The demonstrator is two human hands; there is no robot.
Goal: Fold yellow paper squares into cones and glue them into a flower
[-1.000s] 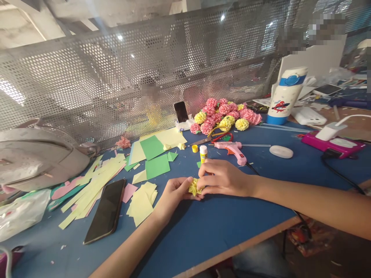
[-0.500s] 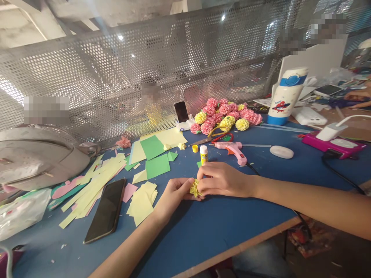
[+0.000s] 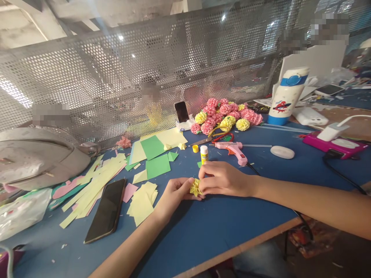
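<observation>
A small yellow folded paper flower (image 3: 195, 188) rests on the blue table (image 3: 220, 227), pinched from both sides. My left hand (image 3: 172, 195) grips its left side with closed fingers. My right hand (image 3: 224, 178) presses its right side with fingertips together. An uncapped glue stick (image 3: 204, 154) stands just behind my right hand, with its yellow cap (image 3: 195, 148) beside it.
A dark phone (image 3: 106, 210) lies left among yellow and green paper pieces (image 3: 150, 158). A pink glue gun (image 3: 233, 148), scissors (image 3: 217, 138), a heap of pink and yellow paper flowers (image 3: 224, 114), a white bottle (image 3: 285, 96) and a perforated metal screen (image 3: 130, 77) stand behind.
Both hands stay on the yellow flower, with only slight shifts of the fingers. Another person's hand seen briefly at the far right is gone.
</observation>
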